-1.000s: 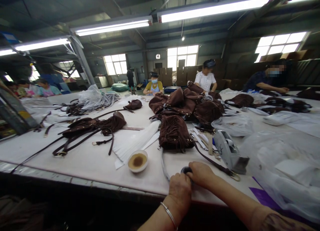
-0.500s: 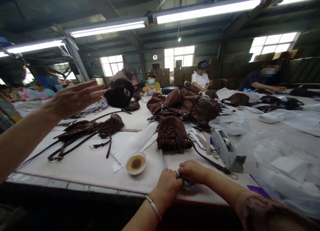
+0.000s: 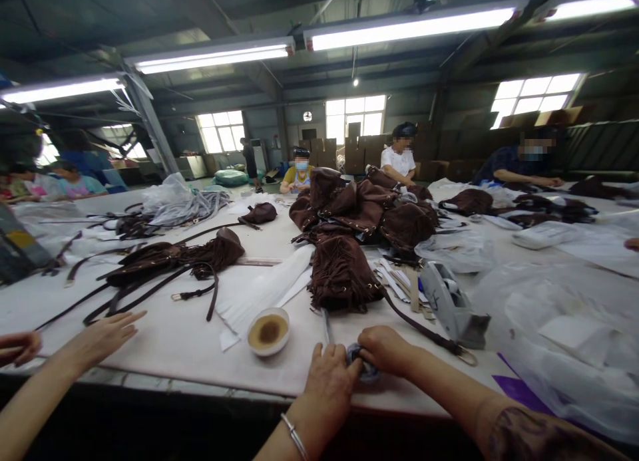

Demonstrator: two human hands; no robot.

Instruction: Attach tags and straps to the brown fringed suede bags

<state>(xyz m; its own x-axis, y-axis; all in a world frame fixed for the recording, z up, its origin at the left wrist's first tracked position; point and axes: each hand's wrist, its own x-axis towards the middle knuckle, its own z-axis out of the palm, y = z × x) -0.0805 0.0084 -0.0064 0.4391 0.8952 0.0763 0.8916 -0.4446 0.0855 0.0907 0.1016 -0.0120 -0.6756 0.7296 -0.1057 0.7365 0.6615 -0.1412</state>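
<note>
Near the table's front edge, my left hand (image 3: 331, 383), with a silver bangle at the wrist, is closed with its fingertips on a crumpled grey-blue cloth (image 3: 368, 372). My right hand (image 3: 385, 350) pinches the same cloth from the other side. Both hands partly hide it. Just beyond them lies a dark brown fringed bag (image 3: 343, 275), its strap (image 3: 419, 324) trailing right to a metal buckle. To the left of my hands stands a white bowl (image 3: 284, 342) with tan contents and a dark centre.
Behind the fringed bag rises a pile of brown bags (image 3: 362, 205). A grey tape dispenser (image 3: 452, 308) and clear plastic bags (image 3: 564, 334) lie right. More bags and straps (image 3: 164, 261) lie left. A co-worker's hand (image 3: 107, 334) reaches in at left; people work across the table.
The co-worker's raised hand at left has come down to the table edge. A dark bag in the air beside it is gone, and the pile looks higher. My hands have barely moved.
</note>
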